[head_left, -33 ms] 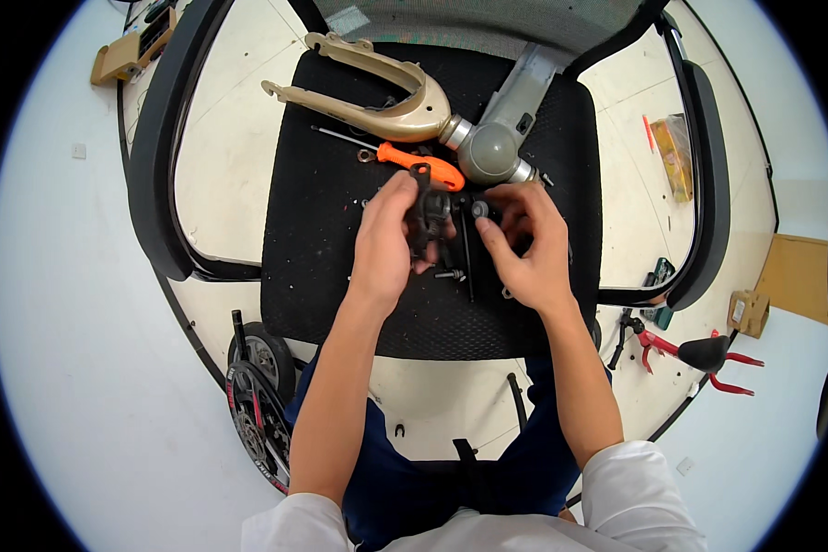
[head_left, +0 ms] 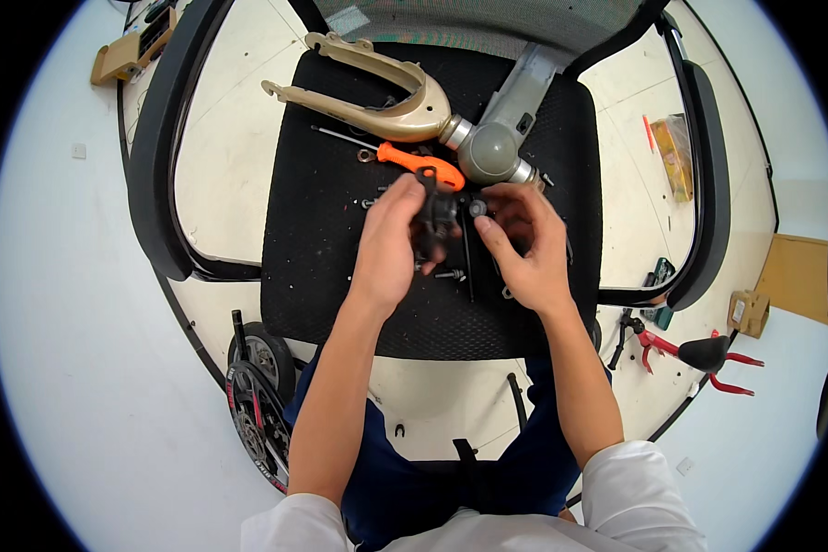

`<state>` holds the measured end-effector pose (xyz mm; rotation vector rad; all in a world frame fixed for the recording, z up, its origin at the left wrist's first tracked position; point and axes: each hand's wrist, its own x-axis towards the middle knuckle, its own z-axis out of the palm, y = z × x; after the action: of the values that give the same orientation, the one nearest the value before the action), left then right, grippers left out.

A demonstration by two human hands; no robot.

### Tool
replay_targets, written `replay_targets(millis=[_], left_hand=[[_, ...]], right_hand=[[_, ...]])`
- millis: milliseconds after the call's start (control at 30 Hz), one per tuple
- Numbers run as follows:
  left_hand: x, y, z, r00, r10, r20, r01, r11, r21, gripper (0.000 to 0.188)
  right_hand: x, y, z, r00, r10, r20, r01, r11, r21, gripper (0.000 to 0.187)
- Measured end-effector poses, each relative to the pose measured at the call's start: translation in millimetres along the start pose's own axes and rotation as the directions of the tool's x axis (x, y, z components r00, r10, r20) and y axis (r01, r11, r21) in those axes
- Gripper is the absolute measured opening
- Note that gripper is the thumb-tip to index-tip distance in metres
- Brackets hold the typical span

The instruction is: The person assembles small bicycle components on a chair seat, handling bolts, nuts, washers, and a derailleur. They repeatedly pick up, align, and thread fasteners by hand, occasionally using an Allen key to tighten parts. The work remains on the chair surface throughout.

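Observation:
Over the chair seat, my left hand (head_left: 388, 241) grips a dark metal part (head_left: 439, 212) with a lug at its top; it looks like a bicycle brake caliper, blurred in places. Facing it, my right hand (head_left: 528, 241) pinches a small round dark piece with a grey centre (head_left: 478, 209) between thumb and fingers. Just beyond both hands lies a screwdriver with an orange handle (head_left: 421, 166). A thin black rod (head_left: 467, 262) and a small bolt (head_left: 451, 275) rest on the seat between my hands.
A beige fork (head_left: 377, 110) joined to a grey tube (head_left: 520, 97) lies across the far part of the black seat (head_left: 340, 313). Armrests (head_left: 161, 156) flank it. A wheel (head_left: 253, 423) stands at lower left, a red frame part (head_left: 699, 354) on the right floor.
The dark caliper-like part has turned slightly in my left hand, uncovering small screws beside it. My right hand has barely shifted.

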<state>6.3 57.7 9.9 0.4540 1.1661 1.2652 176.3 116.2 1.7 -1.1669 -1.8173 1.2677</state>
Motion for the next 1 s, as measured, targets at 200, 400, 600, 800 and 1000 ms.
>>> replay_targets(millis=[200,400,600,800,1000], left_hand=[[-4.9,-17.9,3.9,0.987,0.156,0.027,-0.158,0.969,0.190,0.028],[-4.3,-19.3,-2.3,0.965,0.262,0.000,-0.235,0.868,0.438,0.035],[-5.6,-13.5,-2.3,0.966,0.260,0.003,-0.238,0.878,0.416,0.035],[-3.9,-9.9,-5.8,0.980,0.196,0.011,-0.192,0.944,0.270,0.035],[-3.4,-7.3,-8.2,0.991,0.132,0.030,-0.132,0.991,-0.014,0.031]], right_hand=[[-1.8,-0.5,11.1,0.991,0.083,0.108,-0.113,0.943,0.312,0.035],[0.8,-2.3,9.8,0.985,0.120,0.122,-0.165,0.853,0.495,0.031],[2.6,-4.2,7.9,0.967,0.152,0.202,-0.242,0.794,0.558,0.033],[1.3,-1.4,4.6,0.987,0.090,0.135,-0.147,0.848,0.509,0.040],[0.5,0.8,2.1,0.983,0.096,0.159,-0.171,0.801,0.574,0.046]])
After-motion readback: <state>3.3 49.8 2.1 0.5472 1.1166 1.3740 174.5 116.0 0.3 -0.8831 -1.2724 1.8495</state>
